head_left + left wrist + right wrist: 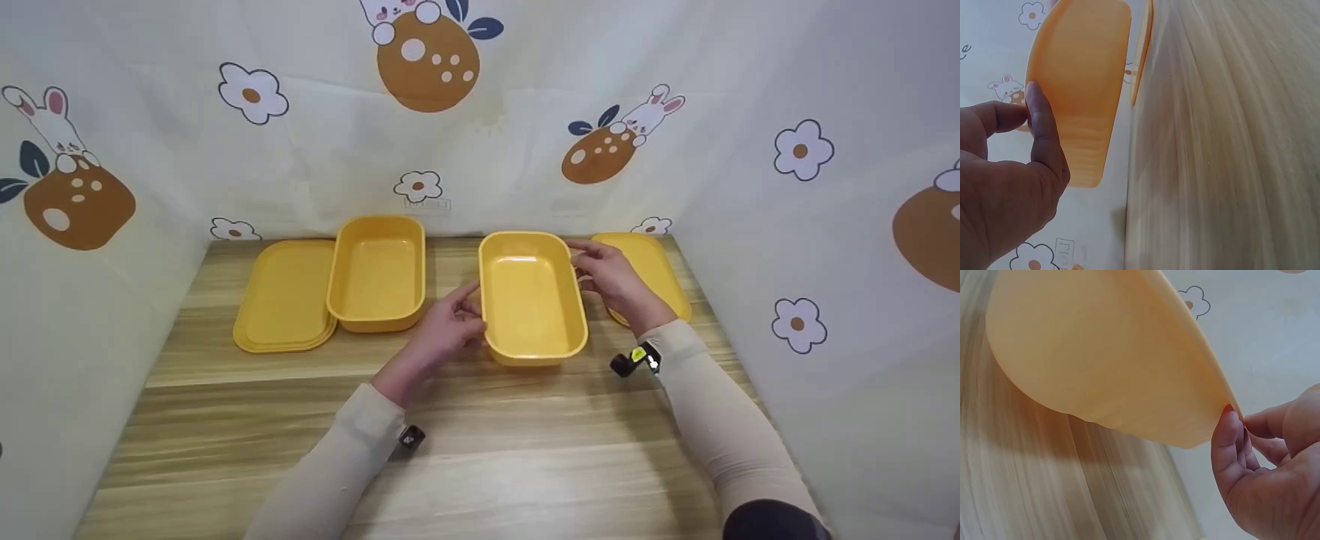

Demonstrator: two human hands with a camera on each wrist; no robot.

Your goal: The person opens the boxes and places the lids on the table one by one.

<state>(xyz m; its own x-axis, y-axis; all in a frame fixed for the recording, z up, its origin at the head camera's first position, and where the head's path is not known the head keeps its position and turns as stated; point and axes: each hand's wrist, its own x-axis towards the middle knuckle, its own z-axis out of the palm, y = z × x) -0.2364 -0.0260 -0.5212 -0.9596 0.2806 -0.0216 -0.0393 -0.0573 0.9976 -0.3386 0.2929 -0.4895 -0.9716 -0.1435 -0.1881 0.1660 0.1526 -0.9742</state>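
Between my two hands is a yellow rectangular food container [531,315], lidless and with nothing inside. My left hand [448,330] pinches its rim on the left side; in the left wrist view, the thumb and a finger [1043,126] meet at that edge. On the opposite side my right hand [611,281] pinches the rim toward the far corner, and fingertips [1230,417] show there in the right wrist view. The container's underside stands off the wooden table, with a shadow [1027,439] below it.
A second yellow container [377,281] stands at the back left, beside a flat yellow lid [285,296]. Another yellow lid [651,274] lies at the back right, partly behind my right hand. Printed cloth walls [322,150] enclose the wooden table [480,457].
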